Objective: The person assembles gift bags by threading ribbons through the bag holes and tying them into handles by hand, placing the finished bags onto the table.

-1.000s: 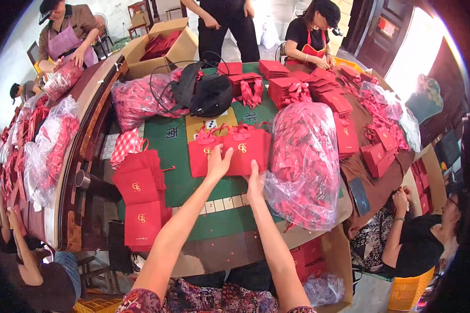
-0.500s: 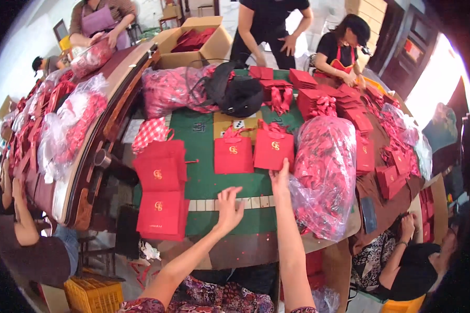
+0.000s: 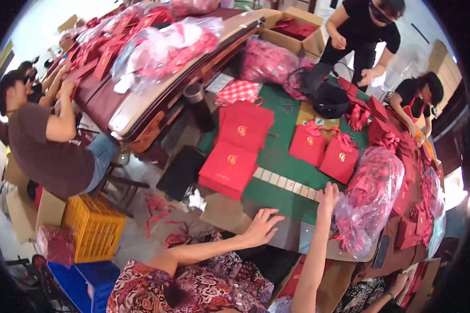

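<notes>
My left hand [image 3: 262,228] hovers over the near edge of the table, fingers spread and nothing in it. My right hand [image 3: 327,198] is beside the right end of a row of pale tiles [image 3: 287,183], fingers stretched out, holding nothing. Just beyond it a red paper gift bag [image 3: 338,160] with a ribbon lies flat on the green tabletop [image 3: 277,151]. A second ribboned gift bag [image 3: 306,146] lies to its left. On the left side of the table are a near stack of flat red bags [image 3: 227,169] and a farther stack [image 3: 245,117], without visible ribbons.
A large clear sack of red ribbons [image 3: 371,198] stands right of my right hand. A black bag [image 3: 329,96], a checked red cloth [image 3: 237,93] and a dark tumbler [image 3: 198,107] sit farther back. A yellow crate [image 3: 94,229] stands on the floor at left. Other people work around the tables.
The view has turned left and tilted. My right hand has let go of the right ribboned bag and drawn back toward me. My left hand has pulled back to the near edge.
</notes>
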A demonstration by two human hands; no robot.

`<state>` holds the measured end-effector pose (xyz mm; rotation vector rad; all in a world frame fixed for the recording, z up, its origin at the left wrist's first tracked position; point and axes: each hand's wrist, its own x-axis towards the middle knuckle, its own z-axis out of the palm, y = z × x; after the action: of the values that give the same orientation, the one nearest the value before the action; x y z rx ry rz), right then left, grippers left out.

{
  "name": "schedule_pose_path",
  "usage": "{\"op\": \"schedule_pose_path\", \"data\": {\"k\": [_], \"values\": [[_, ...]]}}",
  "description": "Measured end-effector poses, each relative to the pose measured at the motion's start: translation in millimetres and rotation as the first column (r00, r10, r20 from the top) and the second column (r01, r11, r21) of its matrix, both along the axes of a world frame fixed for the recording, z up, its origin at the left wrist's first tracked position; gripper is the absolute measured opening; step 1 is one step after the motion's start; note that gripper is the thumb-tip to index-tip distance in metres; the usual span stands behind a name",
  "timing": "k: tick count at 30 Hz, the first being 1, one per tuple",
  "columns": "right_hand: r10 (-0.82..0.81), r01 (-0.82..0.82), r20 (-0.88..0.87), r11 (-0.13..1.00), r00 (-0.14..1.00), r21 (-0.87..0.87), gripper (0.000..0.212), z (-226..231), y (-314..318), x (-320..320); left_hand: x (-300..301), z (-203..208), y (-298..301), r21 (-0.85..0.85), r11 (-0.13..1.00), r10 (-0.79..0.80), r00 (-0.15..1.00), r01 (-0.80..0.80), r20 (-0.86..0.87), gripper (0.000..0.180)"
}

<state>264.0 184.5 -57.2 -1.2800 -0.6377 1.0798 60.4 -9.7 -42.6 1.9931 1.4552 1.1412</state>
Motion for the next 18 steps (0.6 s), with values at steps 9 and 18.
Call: {"op": "schedule_pose_path", "data": {"k": [9,18], "values": [[0.045,-0.268,0.726,0.943,0.686,0.195,0.019,11.7,-198.6,-50.5,-139.7,0.8,-90.4,0.093,0.878,0.479,0.865,-0.470,-0.152,0.048],[0.205,-0.534,0.769,0.821,0.606,0.202,0.014,60.3,-252.9,-117.4,-191.1,20.8,-81.1,0.165,0.853,0.521,0.809,-0.494,-0.273,0.026]]}}
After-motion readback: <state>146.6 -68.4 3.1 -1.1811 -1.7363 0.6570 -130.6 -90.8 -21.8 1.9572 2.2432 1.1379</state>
